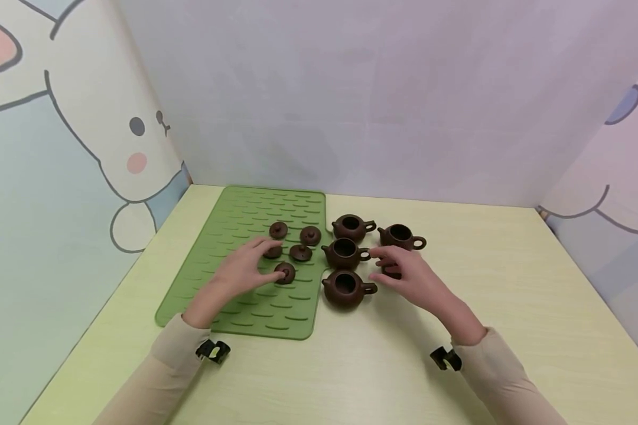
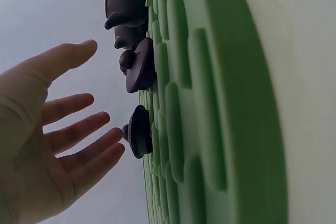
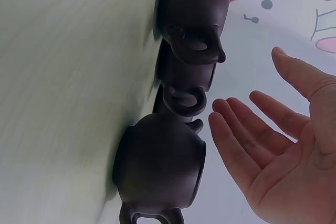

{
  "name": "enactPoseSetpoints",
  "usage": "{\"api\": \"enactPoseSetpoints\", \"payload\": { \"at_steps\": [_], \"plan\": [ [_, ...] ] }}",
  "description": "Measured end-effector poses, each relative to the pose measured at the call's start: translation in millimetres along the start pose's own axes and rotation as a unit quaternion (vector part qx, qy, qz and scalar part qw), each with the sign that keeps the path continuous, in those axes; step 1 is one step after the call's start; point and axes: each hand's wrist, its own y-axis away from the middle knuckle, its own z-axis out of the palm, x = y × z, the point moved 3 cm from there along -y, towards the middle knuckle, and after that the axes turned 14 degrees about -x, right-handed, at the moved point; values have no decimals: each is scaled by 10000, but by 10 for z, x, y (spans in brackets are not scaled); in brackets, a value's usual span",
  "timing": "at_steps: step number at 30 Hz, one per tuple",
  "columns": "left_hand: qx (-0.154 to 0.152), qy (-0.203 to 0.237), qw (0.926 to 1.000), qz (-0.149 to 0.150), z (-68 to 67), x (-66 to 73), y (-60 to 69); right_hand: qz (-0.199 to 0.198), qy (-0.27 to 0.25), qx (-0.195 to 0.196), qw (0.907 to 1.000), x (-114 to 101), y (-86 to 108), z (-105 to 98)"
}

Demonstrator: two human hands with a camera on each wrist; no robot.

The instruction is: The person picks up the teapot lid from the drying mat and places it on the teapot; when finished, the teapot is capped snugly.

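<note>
Several small dark brown teapot lids (image 1: 300,253) with round knobs lie on a green ridged mat (image 1: 244,307). My left hand (image 1: 244,269) hovers over the near lids, thumb and fingers spread; in the left wrist view its fingertips are close to a lid (image 2: 138,132) but hold nothing. To the right of the mat stand several lidless brown teapots (image 1: 342,289), handles pointing right. My right hand (image 1: 412,276) is above the right-hand teapots and partly hides one. The right wrist view has its fingers loosely extended beside a teapot (image 3: 161,161), gripping nothing.
A pale wooden table (image 1: 489,271) carries the mat and teapots. Behind it rises a plain light wall (image 1: 351,106), with cartoon-printed panels (image 1: 85,136) on both sides. One teapot (image 1: 353,227) stands at the back, near the mat's right edge.
</note>
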Motion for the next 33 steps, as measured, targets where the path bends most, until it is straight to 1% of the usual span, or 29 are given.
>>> {"api": "enactPoseSetpoints", "payload": {
  "at_steps": [6,13,18,21,25,28,33],
  "plan": [
    [-46,331,9994,133,4,18,-6,58,-90,-99,9999,22,2,49],
    [-124,716,9969,314,21,31,-25,93,-228,-304,9992,41,0,91],
    [-151,889,9950,417,32,35,-35,113,-175,-408,9990,52,8,111],
    [-153,975,9937,530,37,43,-39,117,-159,-446,9988,61,17,123],
    [-191,1033,9927,586,51,53,-53,140,-153,-527,9984,75,24,146],
    [-253,1073,9925,528,67,49,-73,175,-154,-612,9979,93,25,165],
    [-395,1292,9892,575,81,47,-105,254,-228,-733,9967,130,33,189]
  ]
}}
